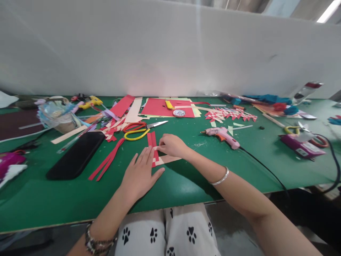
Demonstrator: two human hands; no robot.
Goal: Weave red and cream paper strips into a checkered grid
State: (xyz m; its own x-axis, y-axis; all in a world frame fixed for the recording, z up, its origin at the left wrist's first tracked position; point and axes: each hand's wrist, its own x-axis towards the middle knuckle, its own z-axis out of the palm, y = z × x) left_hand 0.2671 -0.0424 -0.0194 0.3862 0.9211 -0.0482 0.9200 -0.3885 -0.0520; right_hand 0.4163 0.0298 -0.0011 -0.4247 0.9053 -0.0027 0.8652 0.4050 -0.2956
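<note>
Red and cream paper strips, partly woven into a small check, lie on the green table in front of me. My left hand rests flat on their left side, fingers stretched out and thumb apart. From the right, my right hand is closed with its fingertips pinched at a cream paper strip across the red ones; the fingers hide part of it. Another cream strip reaches out to the right below that hand. Just beyond lie yellow-and-red-handled scissors, and loose red strips lie to the left.
A black phone lies left, near a heap of paper scraps. A pink glue gun with a black cord lies right. Behind are red sheets, a yellow cutter and woven checked pieces. A white partition closes off the back.
</note>
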